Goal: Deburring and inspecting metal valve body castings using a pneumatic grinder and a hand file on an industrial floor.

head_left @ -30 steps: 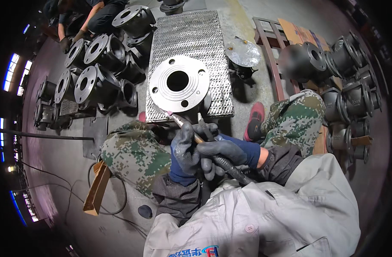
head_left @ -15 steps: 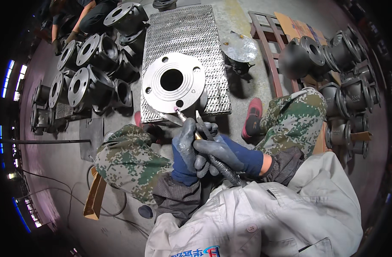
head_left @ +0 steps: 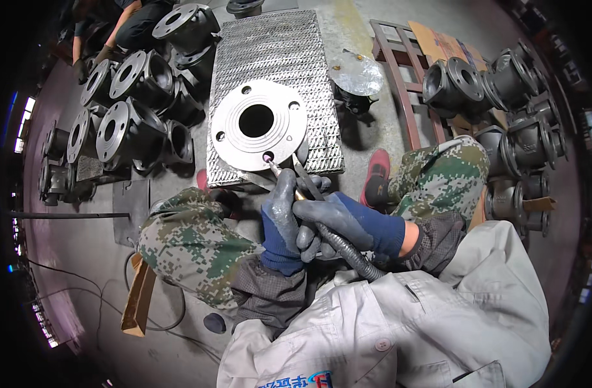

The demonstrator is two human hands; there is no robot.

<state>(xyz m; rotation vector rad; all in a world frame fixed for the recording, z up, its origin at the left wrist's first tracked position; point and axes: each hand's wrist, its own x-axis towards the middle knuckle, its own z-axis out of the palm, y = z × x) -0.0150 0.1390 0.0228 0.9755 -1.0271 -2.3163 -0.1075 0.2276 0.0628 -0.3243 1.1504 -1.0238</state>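
Both gloved hands are closed together round a slim rotary grinder. Its small pink grinding tip sits at the near bolt hole of a pale round metal flange, which faces up with a large dark centre hole. My left hand wraps the front of the grinder's handle. Against it, my right hand closes from the right, where a dark ribbed flexible shaft runs back towards my jacket. A second dark, pointed bar-like tool sticks out between the hands, and its kind is unclear. The fingertips are partly hidden.
The flange rests on a textured metal block. Dark flanged castings are piled left, with more at right beside a reddish-brown metal frame. A round metal plate stands nearby. Another person's arm shows far left. Cables trail lower left.
The pink tip has moved slightly from the rim of the near bolt hole into its opening. The whole view has shifted a little, while both hands keep their grip.
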